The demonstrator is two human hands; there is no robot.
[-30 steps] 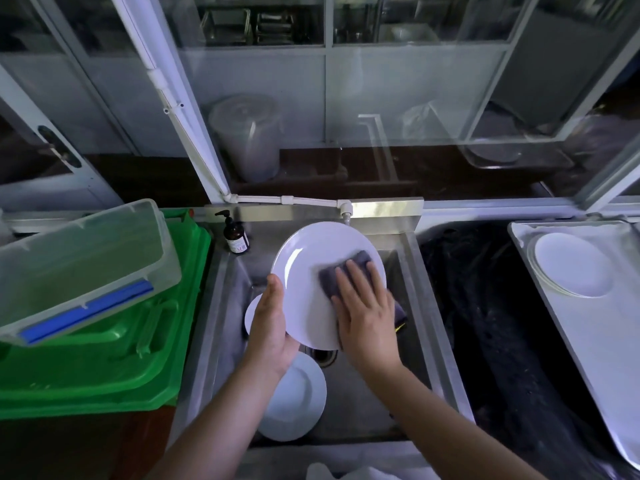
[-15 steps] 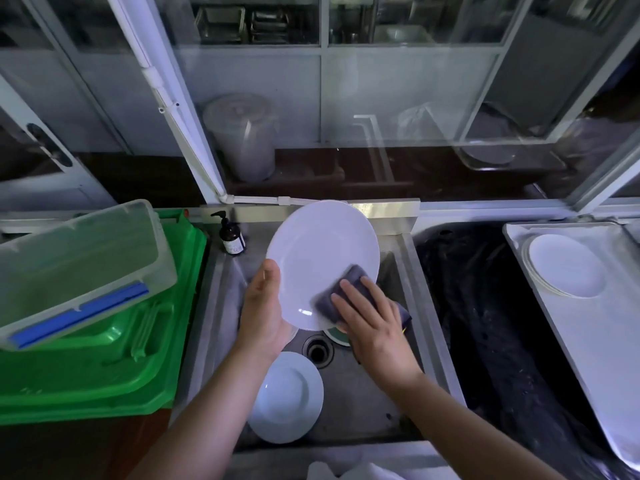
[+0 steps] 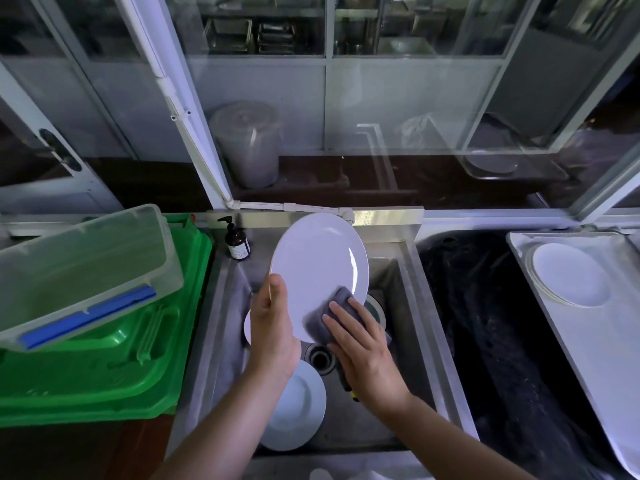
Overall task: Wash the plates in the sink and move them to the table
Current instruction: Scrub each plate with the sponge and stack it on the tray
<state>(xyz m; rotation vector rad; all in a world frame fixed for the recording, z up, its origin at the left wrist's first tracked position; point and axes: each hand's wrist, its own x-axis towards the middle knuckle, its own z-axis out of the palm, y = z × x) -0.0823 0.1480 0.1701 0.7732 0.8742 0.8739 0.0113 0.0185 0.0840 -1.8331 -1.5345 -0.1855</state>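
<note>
Over the steel sink I hold a white plate tilted upright. My left hand grips its left rim, thumb on the front. My right hand presses a grey cloth against the plate's lower right face, fingers straight. Another white plate lies in the sink bottom near the drain. A further plate edge peeks out behind my left hand. On the right, washed white plates sit on a white tray.
A brown soap pump bottle stands at the sink's back left corner. A clear plastic box lies on green crates to the left. A dark counter separates sink and tray. A green-rimmed item sits behind the cloth.
The plate has risen and tilted more upright. My right hand with the cloth has slid from the plate's middle down to its lower right edge.
</note>
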